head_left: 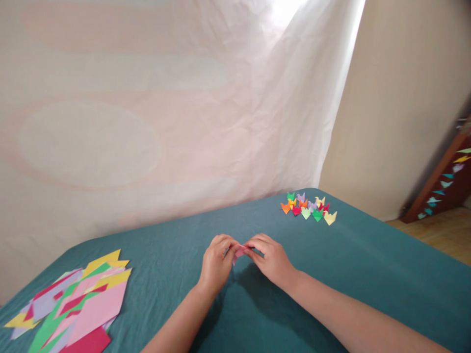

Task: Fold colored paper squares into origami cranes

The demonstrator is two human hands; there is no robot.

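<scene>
A small folded piece of pink paper (239, 252) is held above the middle of the table, pinched from both sides. My left hand (218, 262) grips its left end between thumb and fingers. At its right end, the fingertips of my right hand (270, 257) are closed on the paper. Most of the paper is covered by my fingers, so its exact folded shape cannot be made out. Both hands cast shadows on the green cloth below.
A loose pile of coloured paper sheets (99, 306) lies at the left on the green-covered table (165, 284). Several small folded paper birds (306, 213) stand grouped at the back right. A pale curtain (202, 122) hangs behind. More folded papers hang by a brown door (437, 196).
</scene>
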